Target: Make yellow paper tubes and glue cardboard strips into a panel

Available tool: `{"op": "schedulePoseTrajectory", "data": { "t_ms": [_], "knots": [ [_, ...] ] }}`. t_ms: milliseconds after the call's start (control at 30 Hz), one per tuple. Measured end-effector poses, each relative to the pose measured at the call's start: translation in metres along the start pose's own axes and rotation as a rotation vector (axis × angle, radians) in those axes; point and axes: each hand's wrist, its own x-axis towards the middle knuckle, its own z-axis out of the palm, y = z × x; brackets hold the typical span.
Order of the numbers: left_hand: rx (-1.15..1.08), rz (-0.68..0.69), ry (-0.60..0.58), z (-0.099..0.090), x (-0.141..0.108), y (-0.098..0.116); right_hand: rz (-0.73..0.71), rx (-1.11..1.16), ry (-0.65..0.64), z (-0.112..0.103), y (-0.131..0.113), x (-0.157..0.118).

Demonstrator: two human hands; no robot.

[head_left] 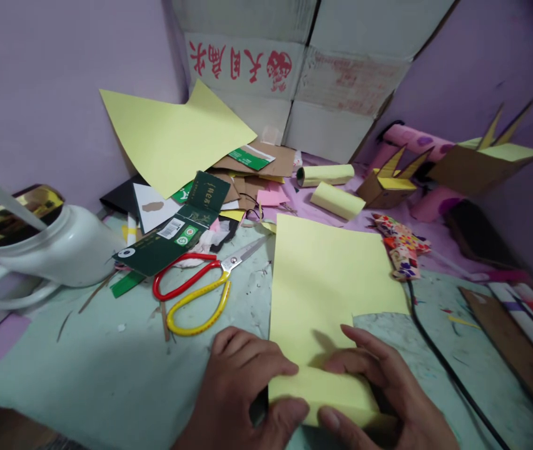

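Observation:
A sheet of pale yellow paper [323,275] lies on the table before me, with a notch cut out of its right side. Its near end curls up around a roll that both hands grip. My left hand [252,381] pinches the roll's left end, thumb in front and fingers behind. At the roll's right end, my right hand [388,387] closes thumb and fingers on the paper, its index finger raised a little. What lies inside the roll is hidden. Scissors [201,284] with one red and one yellow handle rest open left of the sheet.
A white mug [55,250] stands at left. Behind the scissors are card scraps [163,240] and another yellow sheet [172,131]. Two paper-wrapped tubes [336,200], small cardboard boxes [386,187] with yellow spikes, and a glue gun in patterned cloth [402,247] with black cord sit right.

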Motion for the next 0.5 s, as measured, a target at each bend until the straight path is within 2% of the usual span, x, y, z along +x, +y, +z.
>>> {"op": "schedulePoseTrajectory", "data": {
  "t_ms": [133,333,433,500],
  "knots": [
    [0.069,-0.07,-0.065,-0.002,0.001,0.009,0.027,0.018,0.019,0.0,-0.006,0.0],
    [0.089,-0.038,-0.006,0.001,0.001,0.01,0.092,0.15,-0.016,-0.008,-0.01,-0.001],
    [0.09,-0.03,-0.003,0.0,0.003,0.011,0.123,0.169,0.025,-0.017,-0.006,-0.003],
    [0.086,-0.036,-0.015,-0.001,0.004,0.012,0.121,0.097,0.124,-0.023,-0.005,-0.005]
  ]
}}
